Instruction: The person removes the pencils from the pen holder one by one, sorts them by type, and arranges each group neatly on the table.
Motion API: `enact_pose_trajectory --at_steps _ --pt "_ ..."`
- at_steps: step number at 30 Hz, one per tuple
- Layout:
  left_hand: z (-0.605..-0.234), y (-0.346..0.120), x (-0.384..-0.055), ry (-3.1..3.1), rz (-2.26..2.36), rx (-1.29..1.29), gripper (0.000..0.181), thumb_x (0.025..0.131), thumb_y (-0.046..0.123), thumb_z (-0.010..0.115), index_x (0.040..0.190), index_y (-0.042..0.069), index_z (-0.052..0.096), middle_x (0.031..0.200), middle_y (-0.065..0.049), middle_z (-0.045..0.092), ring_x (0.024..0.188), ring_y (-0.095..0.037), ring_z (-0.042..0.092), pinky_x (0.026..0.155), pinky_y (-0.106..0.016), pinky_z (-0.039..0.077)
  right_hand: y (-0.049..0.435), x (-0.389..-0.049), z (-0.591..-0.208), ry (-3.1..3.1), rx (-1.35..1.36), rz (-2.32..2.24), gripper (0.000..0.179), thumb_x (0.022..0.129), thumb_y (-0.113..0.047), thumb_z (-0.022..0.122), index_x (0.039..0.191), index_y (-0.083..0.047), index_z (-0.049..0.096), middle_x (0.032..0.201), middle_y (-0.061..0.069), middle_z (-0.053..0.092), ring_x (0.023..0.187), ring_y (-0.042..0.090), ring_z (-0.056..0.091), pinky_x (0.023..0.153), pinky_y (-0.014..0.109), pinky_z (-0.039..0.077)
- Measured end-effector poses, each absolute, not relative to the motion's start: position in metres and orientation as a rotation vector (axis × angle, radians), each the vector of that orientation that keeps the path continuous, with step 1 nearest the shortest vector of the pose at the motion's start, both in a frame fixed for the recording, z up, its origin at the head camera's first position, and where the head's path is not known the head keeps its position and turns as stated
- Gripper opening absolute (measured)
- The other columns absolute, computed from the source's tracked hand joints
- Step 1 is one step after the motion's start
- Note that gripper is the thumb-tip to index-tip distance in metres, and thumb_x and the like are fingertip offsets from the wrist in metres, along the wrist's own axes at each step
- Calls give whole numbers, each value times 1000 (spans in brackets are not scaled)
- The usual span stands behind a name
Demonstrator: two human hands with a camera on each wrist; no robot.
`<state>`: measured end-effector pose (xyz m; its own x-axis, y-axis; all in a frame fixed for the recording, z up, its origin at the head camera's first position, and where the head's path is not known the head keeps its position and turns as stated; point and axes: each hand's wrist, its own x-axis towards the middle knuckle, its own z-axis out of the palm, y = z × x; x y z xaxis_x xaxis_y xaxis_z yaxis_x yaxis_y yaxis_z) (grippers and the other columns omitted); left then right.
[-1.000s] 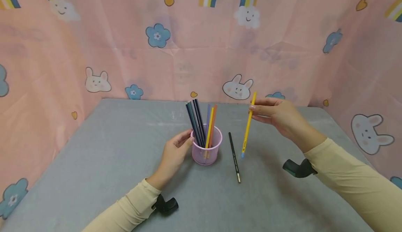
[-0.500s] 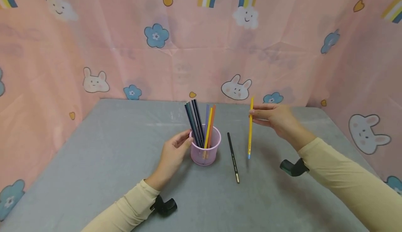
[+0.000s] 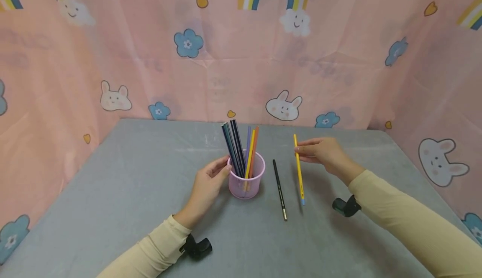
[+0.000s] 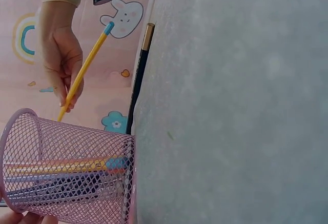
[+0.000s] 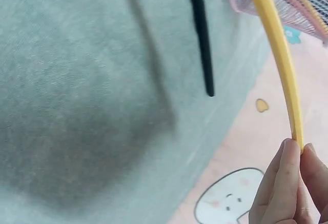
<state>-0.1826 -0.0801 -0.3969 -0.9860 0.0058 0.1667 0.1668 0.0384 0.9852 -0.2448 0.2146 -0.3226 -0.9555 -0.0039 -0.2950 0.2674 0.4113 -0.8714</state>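
My left hand grips the rim of a pink mesh pencil cup from its left side. Several dark pencils lean in the cup, along with a purple, a yellow and an orange one. In my right hand, a yellow pencil is pinched near its upper end between thumb and fingers. Its blue-tipped end points down, close over the table; the left wrist view shows that blue tip too. A black pencil with a gold-coloured end lies on the table between the cup and the yellow pencil.
A grey cloth-covered table spreads beneath everything. Behind it and along the sides hangs a pink curtain printed with rabbits, flowers and rainbows. Each wrist carries a black camera.
My right hand has come down and a little to the left with the yellow pencil, whose lower end has swung to the right and closer to the table. The left hand keeps its place at the cup.
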Motion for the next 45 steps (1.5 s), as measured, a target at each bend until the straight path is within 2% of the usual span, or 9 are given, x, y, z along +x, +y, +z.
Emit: enact_pose_trajectory --at_steps 7,12,20,31,39,45 --pt "-395 -80 -182 -2179 -2099 -169 39 96 6 63 132 -8 58 133 -24 62 125 -34 60 101 -26 54 216 -248 -336 2341 233 -1530 49 94 -18 70 132 10 57 94 -1 76 78 4 72 91 33 59" --pt "-394 -80 -181 -2161 -2121 -169 39 96 6 63 132 -9 57 135 -25 61 126 -35 59 102 -26 53 216 -251 -348 2340 222 -1494 45 94 -15 70 128 11 59 94 1 75 77 5 71 87 32 61" --pt "-394 -80 -181 -2161 -2128 -176 39 97 6 63 132 -9 57 134 -25 61 126 -35 59 102 -25 53 213 -253 -365 2334 297 -1425 41 91 -16 73 123 8 64 83 -2 73 71 7 68 71 24 63" --pt "-395 -80 -182 -2162 -2122 -170 39 96 6 63 132 -9 58 133 -25 62 125 -34 60 101 -25 54 206 -255 -380 2369 383 -1380 33 90 -15 75 115 6 68 85 2 74 68 7 67 67 22 62" --pt "-396 -80 -183 -2174 -2108 -178 39 97 8 63 133 -8 57 133 -24 62 125 -34 60 103 -27 53 201 -253 -382 2439 382 -1297 31 89 -13 75 113 6 69 95 11 74 67 7 68 65 22 62" --pt "-396 -81 -183 -2183 -2108 -188 40 97 9 63 133 -7 57 135 -23 61 126 -33 60 103 -26 53 198 -255 -384 2480 355 -1271 29 87 -11 77 109 7 71 85 7 74 64 6 67 63 21 61"
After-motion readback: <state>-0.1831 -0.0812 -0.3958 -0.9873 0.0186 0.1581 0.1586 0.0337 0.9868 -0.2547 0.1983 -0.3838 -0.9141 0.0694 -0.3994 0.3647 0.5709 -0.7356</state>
